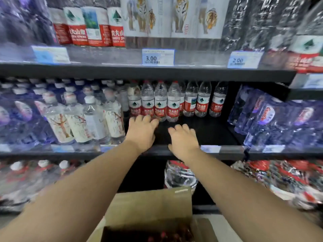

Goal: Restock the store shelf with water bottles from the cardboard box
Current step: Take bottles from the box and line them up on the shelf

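Note:
Small water bottles with red labels point(173, 103) stand in rows at the back of the middle shelf point(211, 133). My left hand point(141, 132) reaches in, and its bent fingers are up against the bases of the front bottles without wrapping round any of them. My right hand point(183, 138) hovers just above the bare dark shelf board to the right, fingers loosely curled and holding nothing. The open cardboard box point(150, 206) sits below between my forearms. Red bottle caps point(167, 235) show inside it.
White-labelled bottles point(90, 119) crowd the shelf to the left of my hands, and blue shrink-wrapped packs point(272, 119) fill the right. The shelf above holds larger bottles behind price tags point(158, 56). More wrapped packs point(180, 173) lie on the lower shelf.

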Available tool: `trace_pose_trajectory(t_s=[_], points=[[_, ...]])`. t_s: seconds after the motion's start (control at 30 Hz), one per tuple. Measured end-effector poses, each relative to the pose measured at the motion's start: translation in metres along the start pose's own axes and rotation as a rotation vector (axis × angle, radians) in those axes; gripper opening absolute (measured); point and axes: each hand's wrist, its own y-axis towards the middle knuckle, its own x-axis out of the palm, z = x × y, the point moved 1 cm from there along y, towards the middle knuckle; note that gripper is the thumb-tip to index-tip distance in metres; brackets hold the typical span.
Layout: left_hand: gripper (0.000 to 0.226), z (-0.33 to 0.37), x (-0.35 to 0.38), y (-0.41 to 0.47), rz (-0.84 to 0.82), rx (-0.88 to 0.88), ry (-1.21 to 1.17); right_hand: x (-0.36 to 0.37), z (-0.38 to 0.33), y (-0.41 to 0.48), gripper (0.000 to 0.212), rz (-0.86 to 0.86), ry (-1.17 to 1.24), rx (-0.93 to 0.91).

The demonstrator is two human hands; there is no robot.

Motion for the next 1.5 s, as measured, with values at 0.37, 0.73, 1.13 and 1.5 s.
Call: trace_pose_trajectory(t_s=[0.37, 0.73, 1.13, 1.5], points=[[0.052, 0.055, 0.084, -0.202, -0.209, -0.109, -0.118, 0.098, -0.058, -0.168, 0.037, -0.191, 0.011, -0.053], [0.046, 0.086, 0.159, -0.306, -0.424, -0.208, -0.143, 0.179, -0.056, -0.248, 0.051, -0.464, 0.056, 0.147], [0.059, 0.119, 0.233, -0.329, -0.666, -0.282, -0.251, 0.279, -0.05, -0.283, 0.058, -0.625, 0.208, 0.454], [0.061, 0.141, 0.276, -0.336, -0.766, -0.342, -0.3, 0.334, -0.024, -0.306, 0.059, -0.624, 0.318, 0.673]])
